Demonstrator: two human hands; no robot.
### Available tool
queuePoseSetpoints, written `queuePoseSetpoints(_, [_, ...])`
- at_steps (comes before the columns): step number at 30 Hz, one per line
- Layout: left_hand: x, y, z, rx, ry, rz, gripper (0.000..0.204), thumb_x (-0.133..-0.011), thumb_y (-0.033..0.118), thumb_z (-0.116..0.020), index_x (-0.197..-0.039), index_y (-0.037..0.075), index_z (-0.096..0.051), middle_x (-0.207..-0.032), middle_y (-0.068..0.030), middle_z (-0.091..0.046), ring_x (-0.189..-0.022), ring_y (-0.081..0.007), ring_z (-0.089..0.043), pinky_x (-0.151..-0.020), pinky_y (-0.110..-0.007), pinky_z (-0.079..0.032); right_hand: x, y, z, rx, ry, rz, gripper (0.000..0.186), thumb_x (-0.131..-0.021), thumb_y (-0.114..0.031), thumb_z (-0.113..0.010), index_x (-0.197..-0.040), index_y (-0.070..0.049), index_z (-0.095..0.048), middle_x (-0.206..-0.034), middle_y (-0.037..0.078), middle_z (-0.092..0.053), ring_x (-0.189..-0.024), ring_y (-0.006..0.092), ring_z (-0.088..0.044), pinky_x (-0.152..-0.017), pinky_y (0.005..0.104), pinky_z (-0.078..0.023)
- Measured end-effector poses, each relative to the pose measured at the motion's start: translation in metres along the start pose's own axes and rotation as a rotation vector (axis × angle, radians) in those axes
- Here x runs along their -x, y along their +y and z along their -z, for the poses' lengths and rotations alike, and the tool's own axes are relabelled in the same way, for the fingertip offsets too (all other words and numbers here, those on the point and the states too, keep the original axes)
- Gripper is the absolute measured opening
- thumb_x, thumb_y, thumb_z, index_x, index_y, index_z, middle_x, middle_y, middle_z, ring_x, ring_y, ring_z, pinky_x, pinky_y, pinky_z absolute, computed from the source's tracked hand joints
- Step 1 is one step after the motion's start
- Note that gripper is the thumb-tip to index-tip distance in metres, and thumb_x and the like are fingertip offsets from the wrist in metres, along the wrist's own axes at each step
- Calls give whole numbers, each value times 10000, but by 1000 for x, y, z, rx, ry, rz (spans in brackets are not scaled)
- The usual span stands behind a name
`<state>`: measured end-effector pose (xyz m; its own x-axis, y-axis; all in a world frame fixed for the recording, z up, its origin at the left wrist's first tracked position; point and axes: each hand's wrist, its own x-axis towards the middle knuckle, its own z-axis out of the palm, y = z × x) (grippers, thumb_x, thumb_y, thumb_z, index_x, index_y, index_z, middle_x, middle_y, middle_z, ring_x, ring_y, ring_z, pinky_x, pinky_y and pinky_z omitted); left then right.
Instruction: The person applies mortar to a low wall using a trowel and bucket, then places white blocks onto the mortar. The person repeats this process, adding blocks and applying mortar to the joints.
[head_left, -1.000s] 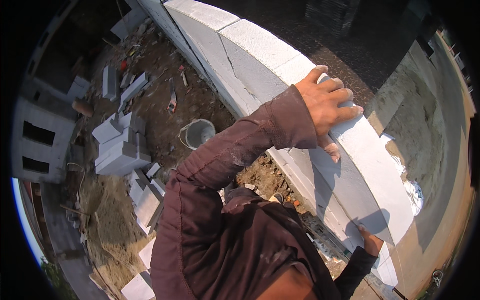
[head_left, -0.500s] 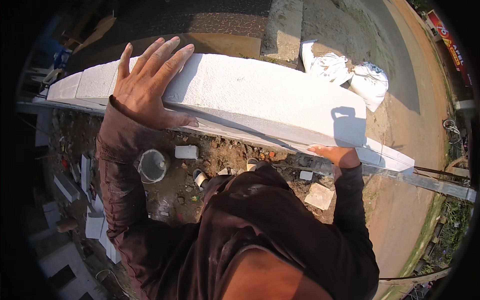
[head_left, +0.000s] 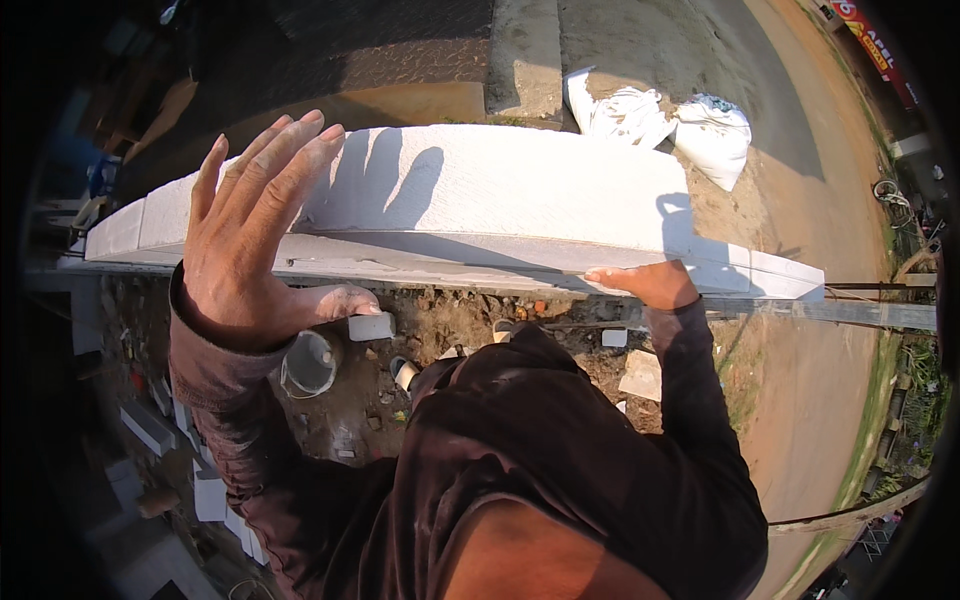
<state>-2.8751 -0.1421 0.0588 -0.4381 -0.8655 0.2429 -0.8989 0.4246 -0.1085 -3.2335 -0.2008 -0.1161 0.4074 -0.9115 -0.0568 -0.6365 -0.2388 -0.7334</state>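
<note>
A long white lightweight concrete block (head_left: 520,185) lies on top of a wall of similar white blocks (head_left: 115,230) in front of me. My left hand (head_left: 255,225) is raised over the block's left part, fingers stretched and thumb apart. Its shadow falls on the block's top, and nothing is in it. My right hand (head_left: 650,284) is at the block's lower right end. The thumb lies along the near side, and the other fingers are hidden by the block.
Below on the rubble-strewn ground are a bucket (head_left: 310,362), a small white block piece (head_left: 371,326) and a flat pale slab (head_left: 641,374). More blocks (head_left: 148,428) lie at lower left. White sacks (head_left: 712,140) stand beyond the wall. A metal beam (head_left: 870,314) extends right.
My left hand has come off the block, moving left and up from it. My right hand stays at the block's right end. The block's near edge appears more level.
</note>
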Motion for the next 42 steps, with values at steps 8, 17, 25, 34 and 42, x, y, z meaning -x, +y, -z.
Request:
queuePoseSetpoints(8, [0,-17,-45,-189,-120,167,1079,-448,439,-851,-1360,240,-310,-1337,-103,-402,-1259,-275,-360,-1071,-535,-145,-1,-17,5,-103,64,37,693,-608,-300,-797,-1140,28,-499,-1095,169,-562,-995,232,-525,-855,330,-421])
queuePoseSetpoints(17, [-4,-25,-59,-116,-4,34,1068,-452,350,-860,-1363,228,-318,-1302,-114,-432,-1214,-308,-401,-1046,-504,-250,-6,25,40,-859,755,105,616,-857,-450,-474,-1217,47,-416,-1171,181,-490,-1056,242,-498,-918,354,-364])
queuePoseSetpoints(25, [5,-30,-54,-81,-17,37,1064,-442,319,-865,-1358,222,-333,-1305,-114,-430,-1204,-317,-407,-1032,-461,-292,-71,-7,-13,-949,1056,37,637,-903,-541,-314,-1147,37,-424,-1095,161,-492,-908,226,-533,-825,350,-395])
queuePoseSetpoints(34, [3,-30,-49,-113,-48,62,1063,-433,330,-869,-1350,220,-344,-1309,-95,-430,-1214,-299,-404,-1036,-500,-261,-40,-16,5,-972,1064,124,504,-915,-465,-381,-1016,9,-520,-918,95,-560,-796,162,-558,-736,290,-421])
queuePoseSetpoints(42, [10,-29,-55,-255,25,64,1059,-422,389,-866,-1337,230,-360,-1359,-90,-388,-1264,-264,-357,-1049,-546,-196,130,90,-21,-624,1162,-390,482,-919,-415,-407,-1009,36,-550,-895,102,-587,-787,150,-553,-726,291,-436])
